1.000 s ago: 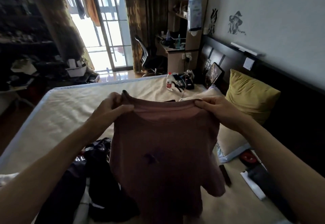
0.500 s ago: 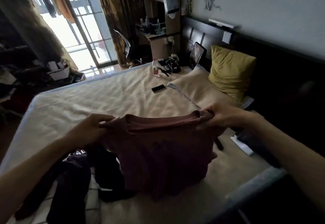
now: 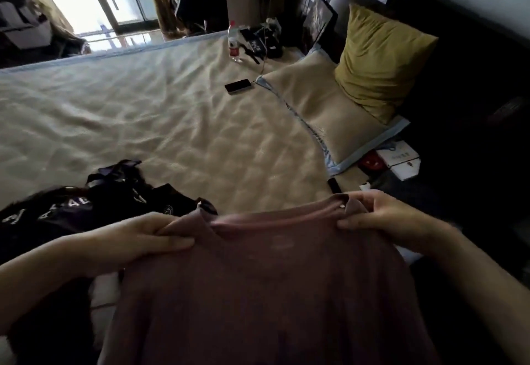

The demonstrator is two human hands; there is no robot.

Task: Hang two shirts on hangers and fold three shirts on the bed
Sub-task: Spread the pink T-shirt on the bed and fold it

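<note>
A dusty-pink cotton T-shirt (image 3: 275, 287) is held up over the near edge of the beige quilted bed (image 3: 143, 112), pinched at each shoulder by the left hand (image 3: 149, 235) and the right hand (image 3: 381, 215). Black printed shirts (image 3: 86, 209) are heaped at left.

Pink shirt (image 3: 266, 293) lower, nearer the body than before.

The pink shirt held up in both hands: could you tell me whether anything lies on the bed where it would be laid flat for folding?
Mostly no. The bed ahead of the pink shirt is bare sheet. Dark shirts lie by the left hand; a phone sits farther off.
</note>
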